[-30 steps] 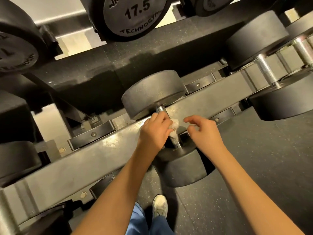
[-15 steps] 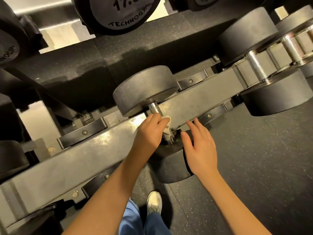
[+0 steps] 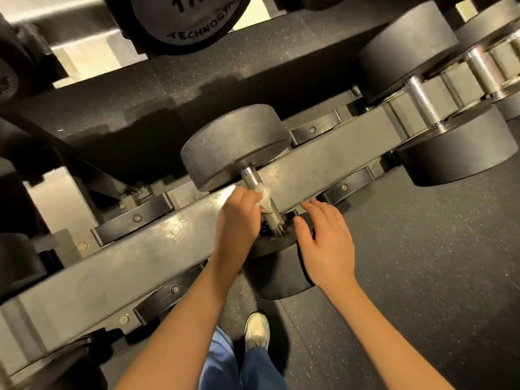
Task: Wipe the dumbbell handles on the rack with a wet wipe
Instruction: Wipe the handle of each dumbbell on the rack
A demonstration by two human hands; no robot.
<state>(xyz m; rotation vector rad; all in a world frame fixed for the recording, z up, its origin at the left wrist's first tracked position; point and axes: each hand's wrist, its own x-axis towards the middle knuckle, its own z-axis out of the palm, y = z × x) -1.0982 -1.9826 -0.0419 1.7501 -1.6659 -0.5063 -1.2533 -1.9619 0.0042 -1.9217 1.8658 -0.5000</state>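
Gripping the knurled dumbbell handle (image 3: 251, 178) near its middle, the left hand (image 3: 239, 218) curls its fingers (image 3: 247, 197) round a crumpled white wet wipe (image 3: 264, 199), pressing it to the steel. The dumbbell (image 3: 233, 147) lies across the grey rack rail (image 3: 112, 271), one head behind it, one in front. The right hand (image 3: 326, 240) is just beside the handle's near end, fingers straight, slightly spread, holding nothing; whether it touches the near head cannot be told
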